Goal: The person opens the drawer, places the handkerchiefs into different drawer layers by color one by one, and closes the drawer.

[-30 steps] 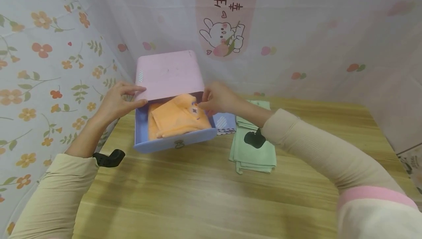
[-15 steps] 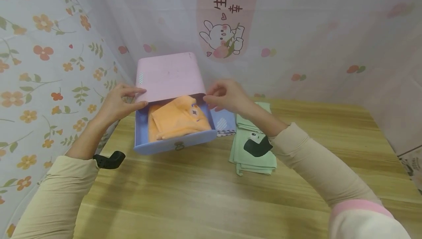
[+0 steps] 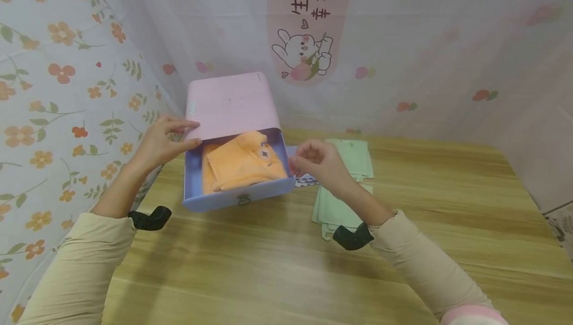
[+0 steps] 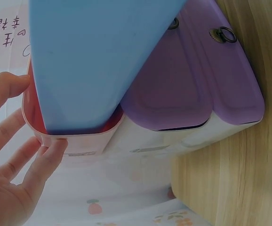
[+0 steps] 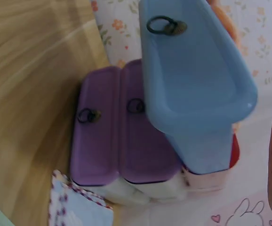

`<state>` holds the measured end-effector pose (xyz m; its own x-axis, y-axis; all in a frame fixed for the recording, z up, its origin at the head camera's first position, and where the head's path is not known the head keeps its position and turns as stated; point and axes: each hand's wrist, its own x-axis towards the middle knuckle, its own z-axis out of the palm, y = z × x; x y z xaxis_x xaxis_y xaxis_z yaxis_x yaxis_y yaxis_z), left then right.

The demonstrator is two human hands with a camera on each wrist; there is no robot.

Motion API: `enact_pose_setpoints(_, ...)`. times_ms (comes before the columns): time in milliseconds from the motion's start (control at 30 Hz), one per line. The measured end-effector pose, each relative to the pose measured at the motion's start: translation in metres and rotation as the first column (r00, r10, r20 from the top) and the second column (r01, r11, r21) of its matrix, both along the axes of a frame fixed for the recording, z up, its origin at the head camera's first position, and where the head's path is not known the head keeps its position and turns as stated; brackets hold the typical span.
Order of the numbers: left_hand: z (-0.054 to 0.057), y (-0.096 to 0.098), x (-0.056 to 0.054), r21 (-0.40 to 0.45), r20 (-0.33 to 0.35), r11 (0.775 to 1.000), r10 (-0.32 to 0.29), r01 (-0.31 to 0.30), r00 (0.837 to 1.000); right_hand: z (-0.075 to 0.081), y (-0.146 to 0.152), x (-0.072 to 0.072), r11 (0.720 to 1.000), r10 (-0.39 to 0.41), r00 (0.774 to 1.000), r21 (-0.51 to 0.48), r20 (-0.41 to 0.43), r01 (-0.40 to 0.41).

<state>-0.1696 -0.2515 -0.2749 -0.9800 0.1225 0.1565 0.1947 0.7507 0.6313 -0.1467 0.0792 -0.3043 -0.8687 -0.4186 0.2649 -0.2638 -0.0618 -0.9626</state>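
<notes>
From the head view, my left hand (image 3: 163,141) holds the upper left corner of the pink casing (image 3: 230,103), fingers on its top and thumb at the front edge. The blue drawer (image 3: 212,201) is pulled out beneath, with the folded orange cloth (image 3: 241,161) lying inside it. My right hand (image 3: 324,165) is just beside the drawer's right wall, fingers loosely curled around nothing. Folded green cloths (image 3: 337,208) lie on the wooden table (image 3: 268,265), to the right of a blue cloth (image 3: 306,181) with a checked edge, partly hidden by my hand. In the left wrist view, my thumb and fingers straddle the casing's corner; two purple drawers (image 4: 173,84) sit closed below. The right wrist view catches only part of my right hand, apart from the blue drawer, whose front bears a ring pull (image 5: 166,26).
</notes>
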Motion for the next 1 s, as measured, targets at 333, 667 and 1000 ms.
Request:
enact_pose_setpoints(333,0.000,0.002,0.000,0.007,-0.003,1.000,-0.004,0.004,1.000,-0.040,-0.006,0.031,0.971,0.155,0.987,-0.189,0.051,-0.143)
enact_pose_setpoints(667,0.001,0.002,0.002,0.008,0.002,1.000,0.002,-0.002,1.000,-0.067,-0.028,0.052,0.977,0.177,0.973,-0.146,0.146,-0.155)
enact_pose_setpoints(1000,0.001,0.001,0.002,0.003,0.006,1.000,0.010,-0.010,1.000,-0.082,-0.064,0.060,0.998,0.021,0.952,-0.059,0.304,-0.003)
